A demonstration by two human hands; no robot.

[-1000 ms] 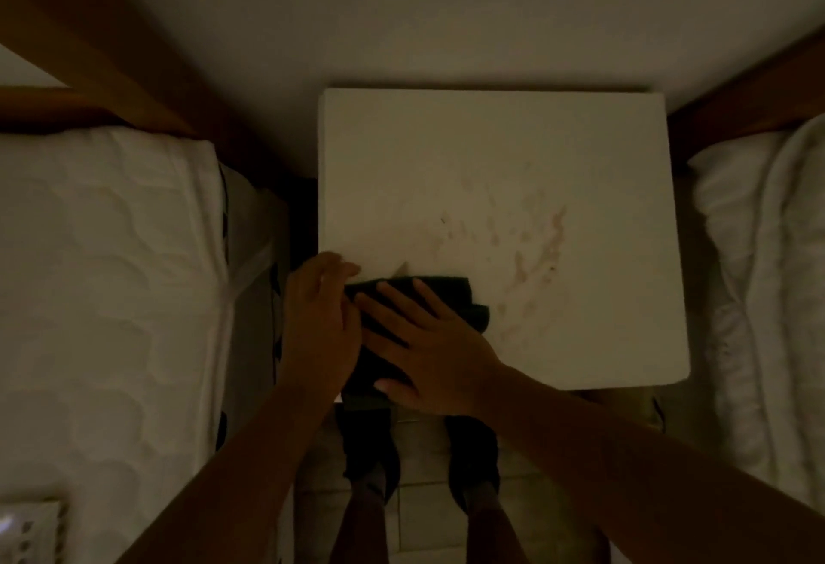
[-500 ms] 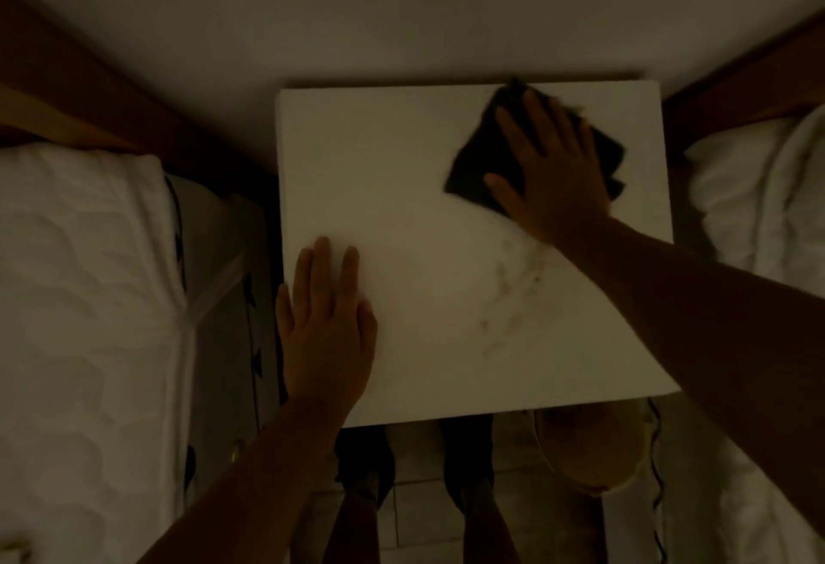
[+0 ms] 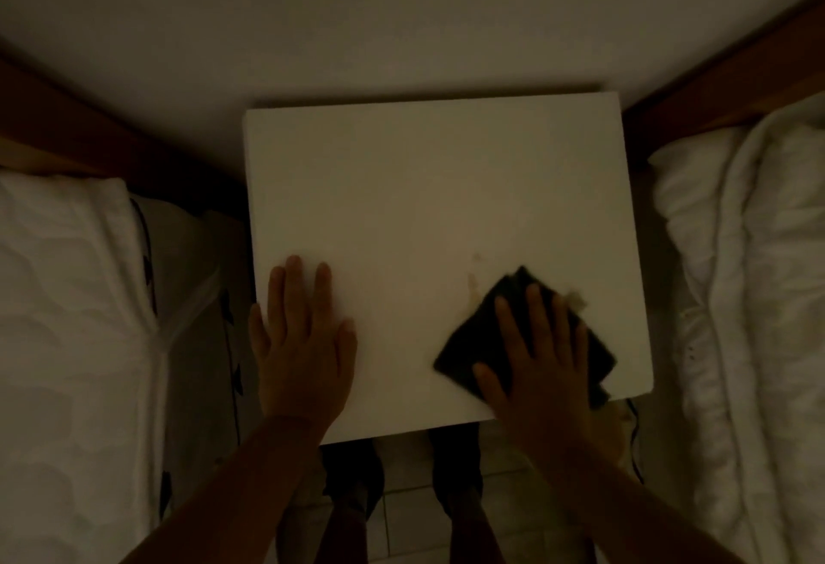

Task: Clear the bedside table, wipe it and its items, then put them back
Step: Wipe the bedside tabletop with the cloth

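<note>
Dim light, view straight down. White bedside table (image 3: pixel 428 206) stands against a pale wall (image 3: pixel 402 19) with a bed on each side: a quilted mattress (image 3: pixel 67 295) off its left edge, rumpled white bedding (image 3: pixel 736 273) off its right edge, and brown wooden headboard (image 3: pixel 67 126) behind the mattress. Left hand (image 3: pixel 303 349) lies flat, palm down, on the top by the near left corner; its fingers are straight and close together, the thumb out to the side and the little finger at the left edge, and it holds nothing. Right hand (image 3: pixel 540 367) is spread flat, palm down, on a dark cloth (image 3: pixel 462 351) by the near right corner, its fingers straight and fanned, pressing the cloth onto the top rather than gripping it. The cloth lies cornerwise, one corner pointing toward the far edge and its lower right part reaching the near edge; its outline is blurred. Faint brownish marks (image 3: pixel 473 282) show on the top just left of the cloth's far corner. A small pale scrap (image 3: pixel 576 298) sits at the cloth's right side beside the fingertips; cannot tell what it is. Below the near edge are tiled floor (image 3: pixel 402 519) and the person's legs (image 3: pixel 352 487) in dark footwear. A thin dark cable (image 3: pixel 147 260) runs down the side of the left bed
</note>
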